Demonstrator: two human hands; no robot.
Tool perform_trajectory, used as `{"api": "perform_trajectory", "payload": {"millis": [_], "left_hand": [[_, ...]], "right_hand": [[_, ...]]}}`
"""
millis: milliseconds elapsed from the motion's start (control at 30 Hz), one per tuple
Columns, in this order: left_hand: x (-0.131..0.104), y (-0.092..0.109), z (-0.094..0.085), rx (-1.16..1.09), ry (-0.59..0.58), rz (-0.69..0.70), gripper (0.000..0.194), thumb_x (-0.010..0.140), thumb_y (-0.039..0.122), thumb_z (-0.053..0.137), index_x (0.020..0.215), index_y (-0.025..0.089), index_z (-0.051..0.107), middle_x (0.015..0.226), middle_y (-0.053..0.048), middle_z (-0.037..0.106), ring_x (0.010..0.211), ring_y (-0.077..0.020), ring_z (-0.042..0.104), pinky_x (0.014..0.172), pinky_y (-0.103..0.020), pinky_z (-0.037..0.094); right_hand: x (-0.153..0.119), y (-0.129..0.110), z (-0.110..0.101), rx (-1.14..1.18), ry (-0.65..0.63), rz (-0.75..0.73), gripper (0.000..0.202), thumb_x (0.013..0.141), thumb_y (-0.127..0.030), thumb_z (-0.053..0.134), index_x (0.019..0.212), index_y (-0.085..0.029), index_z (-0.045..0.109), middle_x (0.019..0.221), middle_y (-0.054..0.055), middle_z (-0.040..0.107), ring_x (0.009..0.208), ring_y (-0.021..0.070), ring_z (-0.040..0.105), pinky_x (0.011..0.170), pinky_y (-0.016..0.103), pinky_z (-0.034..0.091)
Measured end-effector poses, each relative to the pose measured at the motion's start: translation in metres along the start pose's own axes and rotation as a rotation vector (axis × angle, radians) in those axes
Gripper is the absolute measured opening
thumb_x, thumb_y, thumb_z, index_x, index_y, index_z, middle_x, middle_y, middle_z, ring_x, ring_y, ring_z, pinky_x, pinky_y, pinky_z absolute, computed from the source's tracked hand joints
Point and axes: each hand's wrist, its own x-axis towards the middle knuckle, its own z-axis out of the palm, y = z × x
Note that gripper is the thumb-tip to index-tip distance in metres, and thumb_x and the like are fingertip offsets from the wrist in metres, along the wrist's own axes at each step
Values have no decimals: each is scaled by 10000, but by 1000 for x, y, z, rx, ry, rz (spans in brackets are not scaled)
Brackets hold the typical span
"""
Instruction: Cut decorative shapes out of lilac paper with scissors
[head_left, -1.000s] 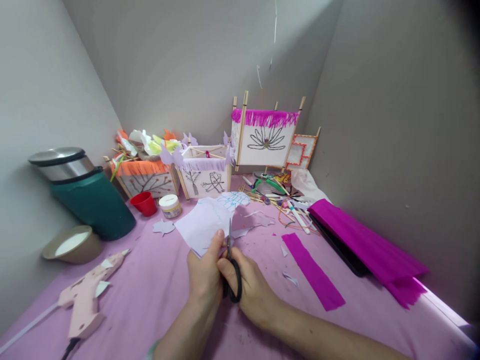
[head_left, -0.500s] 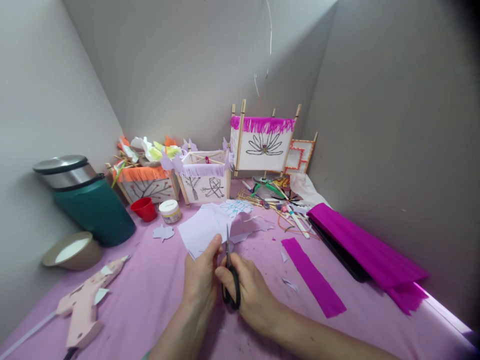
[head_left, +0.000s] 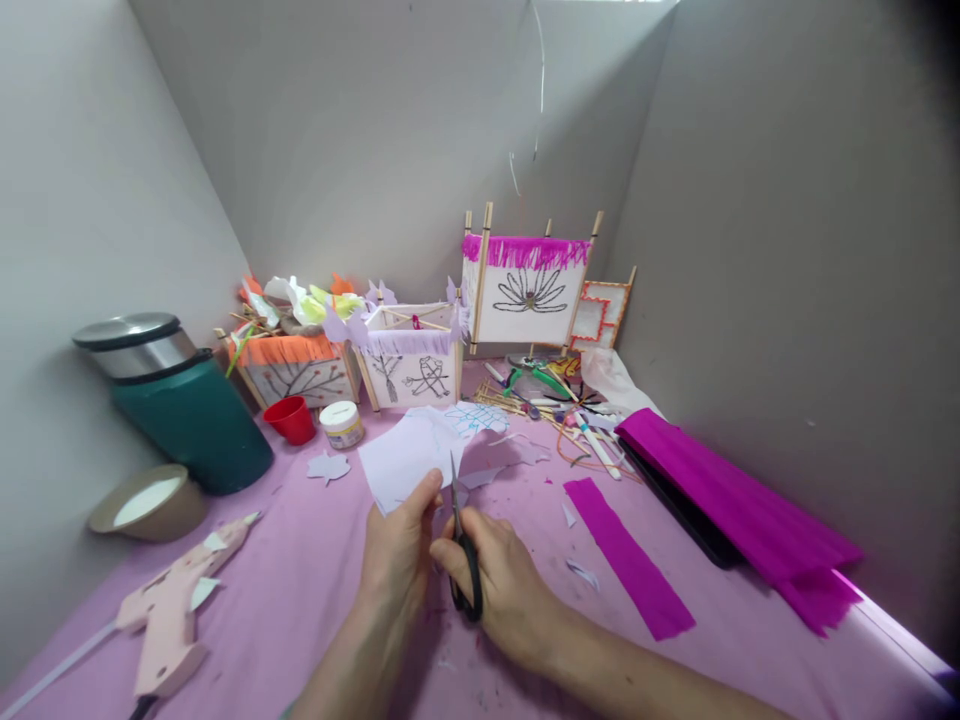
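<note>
At the scissors [head_left: 459,540], less lilac paper [head_left: 409,460] than before.

Left hand [head_left: 397,560] pinching, thumb up; right hand [head_left: 504,590] curled, fingers looped.

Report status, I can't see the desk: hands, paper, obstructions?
Left hand pinching lilac paper. Right hand working black scissors, blades at paper's edge. Paper scraps and magenta strip lie nearby, right.
</note>
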Motion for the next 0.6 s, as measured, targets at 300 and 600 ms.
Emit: {"api": "perform_trajectory", "payload": {"millis": [300,600], "left_hand": [[3,5,-1,-20,-52,-26,301,549,112,799,798,151,636,654,53,601,496,-53,494,515,-170,449],[5,7,-2,-32,-90,-20,307,556,97,795,811,156,635,713,47,620,509,-48,501,515,-170,445]], "right_hand": [[1,1,-2,-43,-24,10,283,944,-413,504,768,-191,503,724,5,579,686,167,485,643,285,281],[0,1,-3,-74,-35,19,267,939,-408,523,788,-189,510,756,9,582,719,177,481,665,293,281]]}}
